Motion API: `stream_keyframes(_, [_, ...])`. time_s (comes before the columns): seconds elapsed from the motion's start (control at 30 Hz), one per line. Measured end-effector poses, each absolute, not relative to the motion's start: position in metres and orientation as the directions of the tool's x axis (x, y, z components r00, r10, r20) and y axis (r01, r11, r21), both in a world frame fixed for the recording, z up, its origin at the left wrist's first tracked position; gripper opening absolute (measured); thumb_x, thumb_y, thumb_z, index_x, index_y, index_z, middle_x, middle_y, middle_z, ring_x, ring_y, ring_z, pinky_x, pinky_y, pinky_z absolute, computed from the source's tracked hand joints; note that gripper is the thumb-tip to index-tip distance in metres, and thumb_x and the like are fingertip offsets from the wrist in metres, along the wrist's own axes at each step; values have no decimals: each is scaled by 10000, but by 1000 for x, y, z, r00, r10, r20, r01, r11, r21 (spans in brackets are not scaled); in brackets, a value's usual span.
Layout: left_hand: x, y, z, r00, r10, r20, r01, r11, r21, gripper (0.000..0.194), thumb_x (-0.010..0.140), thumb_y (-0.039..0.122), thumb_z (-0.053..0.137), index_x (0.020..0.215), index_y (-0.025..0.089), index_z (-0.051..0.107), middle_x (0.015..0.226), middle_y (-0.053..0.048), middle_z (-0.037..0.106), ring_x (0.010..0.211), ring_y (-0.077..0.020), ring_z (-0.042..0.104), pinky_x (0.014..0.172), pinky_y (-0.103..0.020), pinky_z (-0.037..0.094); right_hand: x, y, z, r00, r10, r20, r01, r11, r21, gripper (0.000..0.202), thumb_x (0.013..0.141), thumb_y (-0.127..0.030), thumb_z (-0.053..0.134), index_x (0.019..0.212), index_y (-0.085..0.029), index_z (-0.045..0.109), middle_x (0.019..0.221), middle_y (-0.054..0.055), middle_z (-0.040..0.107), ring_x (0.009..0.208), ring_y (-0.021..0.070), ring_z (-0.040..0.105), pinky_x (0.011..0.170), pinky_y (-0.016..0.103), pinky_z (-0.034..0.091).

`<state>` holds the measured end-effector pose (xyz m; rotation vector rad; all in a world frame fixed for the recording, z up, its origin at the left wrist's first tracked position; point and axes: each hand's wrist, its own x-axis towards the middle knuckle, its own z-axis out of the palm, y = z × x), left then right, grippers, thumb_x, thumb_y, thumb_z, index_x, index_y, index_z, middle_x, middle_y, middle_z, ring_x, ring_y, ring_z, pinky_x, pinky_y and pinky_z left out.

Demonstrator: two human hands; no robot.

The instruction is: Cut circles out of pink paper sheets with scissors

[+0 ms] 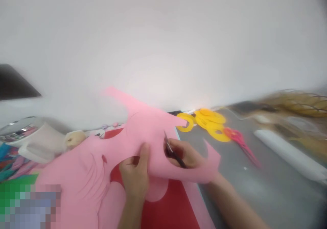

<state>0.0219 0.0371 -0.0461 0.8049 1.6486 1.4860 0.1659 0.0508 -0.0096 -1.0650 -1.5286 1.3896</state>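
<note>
A large sheet of pink paper (pixel 145 127) with rounded cut-outs is lifted in front of me. My left hand (pixel 135 174) pinches it near the middle, thumb on top and fingers beneath. To the right, my right hand (pixel 187 154) grips dark-handled scissors (pixel 175 154), whose blades point up and left against the paper's edge. A strip of the sheet curls over my right wrist. Below the hands lie a rounded pink piece (pixel 157 190) and red paper (pixel 166 208).
Yellow paper rings (pixel 211 120) and pink scissors (pixel 241 142) lie on the grey table (pixel 237 195). Farther right is a white roll (pixel 288 154). At left are a white container (pixel 43 140), a tape roll (pixel 75 139) and green paper (pixel 17 188). A pale wall (pixel 163 45) rises behind.
</note>
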Motion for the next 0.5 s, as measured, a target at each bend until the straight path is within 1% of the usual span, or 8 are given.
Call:
stream_keyframes(0.03, [24, 35, -42, -501, 855, -131, -36, 131, 991, 502, 615, 563, 746, 403, 209, 459, 430, 38, 362, 440, -111, 352, 389, -261, 294, 166, 51, -11, -319, 948, 6, 56, 25, -998, 137, 653, -163, 617, 628, -204, 489, 603, -45, 472, 570, 112, 440, 560, 243, 392])
stream_keyframes(0.07, [26, 34, -38, -504, 852, -142, -28, 148, 989, 508, 606, 554, 748, 388, 212, 441, 419, 42, 350, 437, -108, 342, 401, -263, 305, 166, 51, -12, -310, 951, -13, 37, -2, -999, 131, 658, -173, 627, 631, -202, 502, 599, -47, 470, 570, 113, 436, 557, 243, 387])
stream_keyframes(0.1, [28, 32, -34, -522, 840, -145, 14, 179, 984, 549, 595, 549, 750, 358, 227, 374, 397, 49, 311, 424, -100, 312, 398, -265, 293, 166, 50, -12, -303, 952, -36, 15, -33, -999, 127, 663, -184, 639, 635, -200, 516, 598, -47, 468, 570, 113, 432, 554, 242, 381])
stream_keyframes(0.13, [29, 31, -31, -540, 832, -129, 56, 188, 981, 553, 591, 552, 745, 357, 232, 360, 397, 50, 305, 429, -101, 310, 405, -265, 303, 166, 49, -12, -300, 952, -59, -5, -63, -998, 127, 665, -198, 652, 636, -199, 528, 598, -47, 465, 571, 114, 429, 551, 241, 375])
stream_keyframes(0.2, [29, 29, -28, -552, 827, -105, 98, 190, 977, 546, 589, 560, 737, 360, 234, 363, 399, 46, 319, 439, -109, 330, 415, -264, 325, 164, 48, -12, -294, 952, -90, -42, -107, -993, 148, 659, -233, 677, 623, -198, 537, 595, -45, 456, 574, 117, 424, 546, 242, 366])
stream_keyframes(0.27, [27, 30, -29, -517, 849, -112, 93, 186, 978, 531, 593, 567, 738, 359, 229, 400, 394, 40, 350, 430, -118, 360, 409, -263, 341, 163, 47, -11, -280, 954, -108, -59, -129, -990, 153, 657, -264, 686, 624, -196, 554, 596, -39, 459, 584, 127, 433, 550, 248, 367])
stream_keyframes(0.4, [22, 32, -36, -449, 879, -158, 30, 191, 981, 570, 607, 571, 753, 316, 229, 403, 316, 36, 359, 338, -113, 359, 374, -269, 340, 161, 47, -13, -283, 955, -87, -38, -102, -994, 90, 679, -248, 658, 690, -185, 594, 638, -20, 494, 614, 138, 451, 572, 261, 369])
stream_keyframes(0.5, [21, 33, -39, -432, 884, -181, -7, 198, 980, 611, 618, 583, 751, 299, 244, 355, 277, 44, 326, 280, -100, 308, 320, -265, 291, 162, 48, -16, -285, 957, -48, 6, -49, -999, 50, 675, -193, 630, 675, -190, 580, 642, -26, 473, 618, 133, 444, 576, 259, 369])
